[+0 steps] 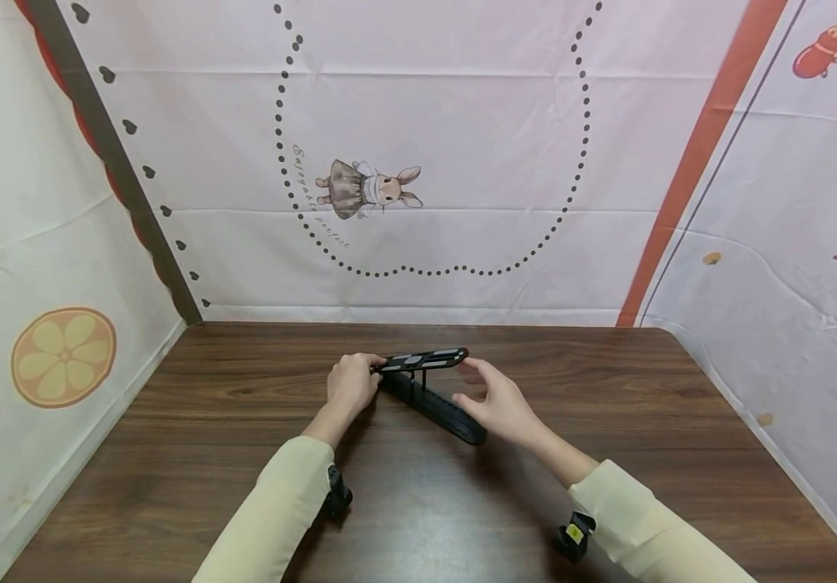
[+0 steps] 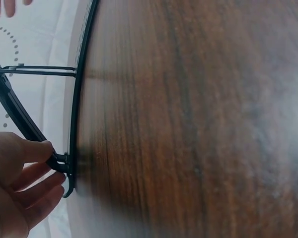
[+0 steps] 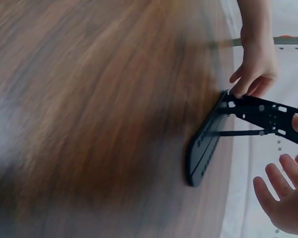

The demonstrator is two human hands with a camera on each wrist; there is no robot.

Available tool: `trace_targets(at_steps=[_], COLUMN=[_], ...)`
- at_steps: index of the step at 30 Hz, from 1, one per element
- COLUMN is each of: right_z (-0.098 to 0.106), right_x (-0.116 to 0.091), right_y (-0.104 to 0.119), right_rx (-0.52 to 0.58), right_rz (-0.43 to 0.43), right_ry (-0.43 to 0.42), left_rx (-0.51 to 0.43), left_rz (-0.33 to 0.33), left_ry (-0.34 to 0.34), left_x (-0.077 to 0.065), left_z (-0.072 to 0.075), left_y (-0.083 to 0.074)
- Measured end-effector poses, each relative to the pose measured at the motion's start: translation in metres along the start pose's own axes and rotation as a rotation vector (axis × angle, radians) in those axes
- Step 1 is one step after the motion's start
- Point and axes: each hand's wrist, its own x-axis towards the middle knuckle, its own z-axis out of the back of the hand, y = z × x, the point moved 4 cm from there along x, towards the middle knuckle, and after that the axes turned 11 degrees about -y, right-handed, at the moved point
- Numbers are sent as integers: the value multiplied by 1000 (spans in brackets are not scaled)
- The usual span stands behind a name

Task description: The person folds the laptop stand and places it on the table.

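Note:
A black folding laptop stand (image 1: 433,409) is opened into a V on the table, its long base lying flat and its upper plate (image 1: 426,359) tilted up. Thin struts (image 2: 39,70) prop the plate above the base. My left hand (image 1: 351,385) pinches the hinged end, thumb on the plate side and fingers around the joint, as the left wrist view shows. By the plate's raised end is my right hand (image 1: 494,401), a fingertip right at the edge and thumb held apart. In the right wrist view its fingers (image 3: 278,181) are spread and loosely bent.
The dark wood-grain table (image 1: 244,453) spreads around the stand. White printed cloth (image 1: 433,105) hangs behind it and at both sides. Black wrist cameras (image 1: 574,538) are strapped at both cuffs.

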Motion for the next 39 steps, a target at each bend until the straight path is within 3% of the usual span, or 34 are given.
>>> trace_targets(at_steps=[9,19,27,39], right_z=[-6,-9,-9,-9], right_x=[-15,-26,-29,-29], right_y=[-13,-23,-26,-24], right_rx=[-209,-408,-464,-463], right_rz=[129,180,178,173], right_ry=[130,139,149,163], left_rx=[2,70,56,-21], left_rz=[-8,-14,11,14], left_ry=[5,-23,-59,-95], left_x=[-3,-9,-10,-11], left_z=[0,4,5,6], left_y=[0,-3,-3,-4])
